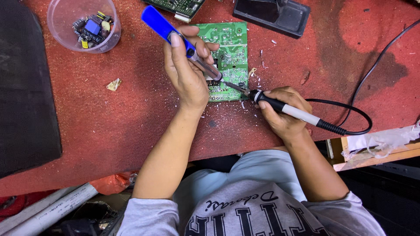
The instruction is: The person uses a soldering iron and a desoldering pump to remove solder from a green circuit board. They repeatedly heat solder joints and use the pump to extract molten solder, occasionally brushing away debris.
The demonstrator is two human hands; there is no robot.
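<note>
The red surface [109, 126] carries a green circuit board [229, 57] at twelve o'clock from the person. The left hand [186, 70] has its fingers wrapped tight round a blue desoldering pump [175, 37], nozzle slanted down onto the board's near edge. At three o'clock, the right hand [282, 111] pinches a soldering iron [284, 109] pen-fashion, so its tip meets the same joint. A clear tub [83, 24] of loose parts sits at ten o'clock.

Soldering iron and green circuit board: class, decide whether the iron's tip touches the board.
Touching. In the head view, the soldering iron in the right hand lays its tip on the lower edge of the green circuit board, with no visible gap.
</note>
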